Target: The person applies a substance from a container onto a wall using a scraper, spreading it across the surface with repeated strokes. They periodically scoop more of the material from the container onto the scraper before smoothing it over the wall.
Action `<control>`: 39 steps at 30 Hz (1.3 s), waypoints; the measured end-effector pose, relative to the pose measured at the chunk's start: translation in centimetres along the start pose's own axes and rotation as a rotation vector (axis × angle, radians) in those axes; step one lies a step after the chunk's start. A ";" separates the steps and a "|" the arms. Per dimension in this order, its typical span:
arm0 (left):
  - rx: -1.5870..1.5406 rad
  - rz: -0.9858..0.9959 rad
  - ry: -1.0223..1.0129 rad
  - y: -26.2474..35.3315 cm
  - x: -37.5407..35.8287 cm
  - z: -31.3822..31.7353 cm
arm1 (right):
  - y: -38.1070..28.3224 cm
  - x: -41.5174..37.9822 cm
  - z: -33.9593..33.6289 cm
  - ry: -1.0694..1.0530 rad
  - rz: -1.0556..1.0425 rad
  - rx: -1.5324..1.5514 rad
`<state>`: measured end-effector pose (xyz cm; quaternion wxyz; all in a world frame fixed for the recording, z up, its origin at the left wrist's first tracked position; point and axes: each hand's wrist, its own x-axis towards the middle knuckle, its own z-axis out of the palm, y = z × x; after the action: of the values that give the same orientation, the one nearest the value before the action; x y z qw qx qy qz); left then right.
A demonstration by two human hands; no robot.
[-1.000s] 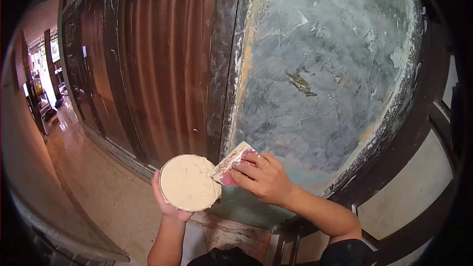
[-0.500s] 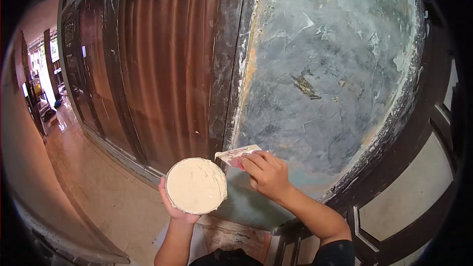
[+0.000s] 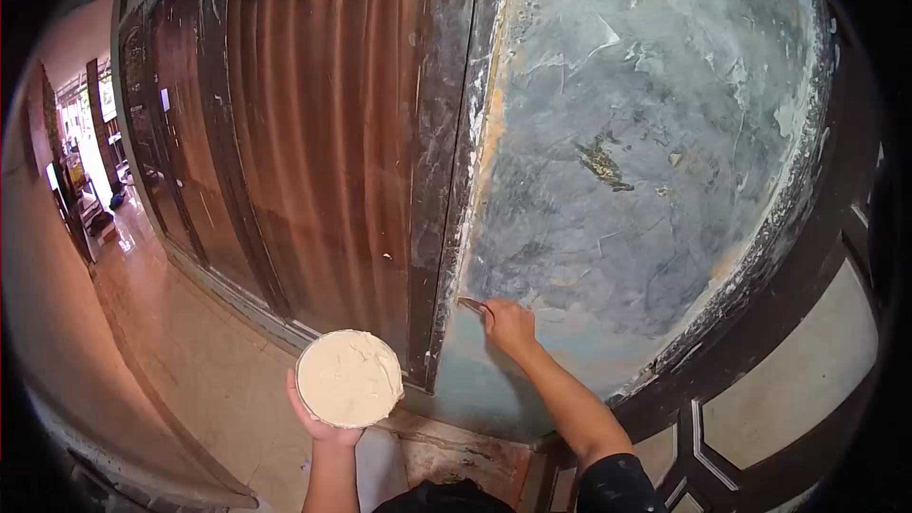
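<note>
My left hand (image 3: 315,415) is closed around the lower left side of a round tub of cream-coloured putty (image 3: 349,378), its surface full to the rim. My right hand (image 3: 511,325) grips a putty knife (image 3: 472,305) by its handle. The blade, seen nearly edge-on, is at the left edge of the patchy grey-green wall (image 3: 608,256), close beside the dark door frame (image 3: 442,209). Whether the blade presses on the wall is hard to tell. The fingers of my right hand are partly hidden behind its back.
Left of the wall stands a window or door panel with a brown curtain (image 3: 323,152). A gouged patch (image 3: 605,163) marks the wall. Dark panelled woodwork (image 3: 788,380) curves along the right. A tiled floor (image 3: 209,361) runs left toward a bright opening (image 3: 98,142).
My right hand has moved the putty knife from beside the tub to the wall's left edge and turned it edge-on. The tub in my left hand has shifted left and slightly down.
</note>
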<state>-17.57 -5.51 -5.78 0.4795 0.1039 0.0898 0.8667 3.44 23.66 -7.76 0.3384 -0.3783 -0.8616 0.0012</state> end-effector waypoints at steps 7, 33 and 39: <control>0.052 0.011 -0.018 0.6 0.3 -0.1 | 0.1 1.2 0.6 0.045 0.023 -0.010; 0.002 0.016 -0.010 0.6 0.4 -1.4 | -0.1 1.2 1.3 -0.001 -0.072 0.010; 0.041 0.040 0.018 0.7 -0.4 -0.6 | -0.8 4.4 -3.3 0.069 0.072 -0.029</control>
<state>-18.07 -6.25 -6.27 0.4589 0.1078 0.1098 0.8751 2.65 25.14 -2.43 0.3620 -0.4139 -0.8352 -0.0120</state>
